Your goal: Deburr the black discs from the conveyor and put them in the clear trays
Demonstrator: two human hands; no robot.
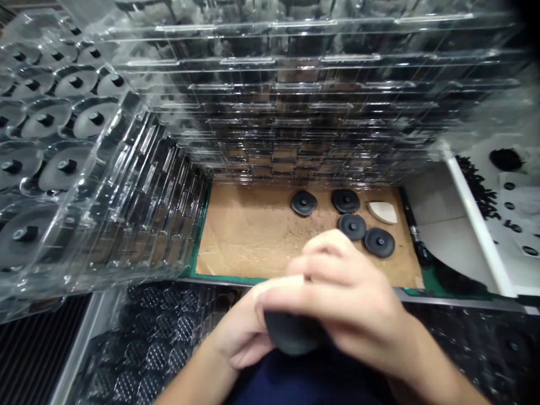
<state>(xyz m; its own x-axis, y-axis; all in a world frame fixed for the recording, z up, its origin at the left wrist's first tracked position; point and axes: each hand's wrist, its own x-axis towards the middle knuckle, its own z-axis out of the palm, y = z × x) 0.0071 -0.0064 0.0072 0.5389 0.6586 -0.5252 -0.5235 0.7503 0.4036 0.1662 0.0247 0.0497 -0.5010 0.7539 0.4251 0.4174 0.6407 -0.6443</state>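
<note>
Close to my body, both hands are gathered around a black rounded plastic disc (295, 336). My left hand (247, 326) grips it from the left side and underneath. Over its top edge lies my right hand (350, 287), fingers bent and closed against it. Fingers and motion blur hide the disc's upper part, and whether something small sits between the fingertips cannot be seen. Beyond my hands, several similar discs with a small central stud, such as this black disc (353, 226), lie on a cardboard sheet (244, 230). A cream wedge-shaped pad (383, 212) rests beside them.
Tall stacks of clear plastic trays (295, 107) rise behind the cardboard. On the left, another tray stack (63, 163) holds discs in its top tray. A white-edged bin (476, 219) stands at right, with small black parts (476, 185) beyond. More trays (147, 343) lie below the table edge.
</note>
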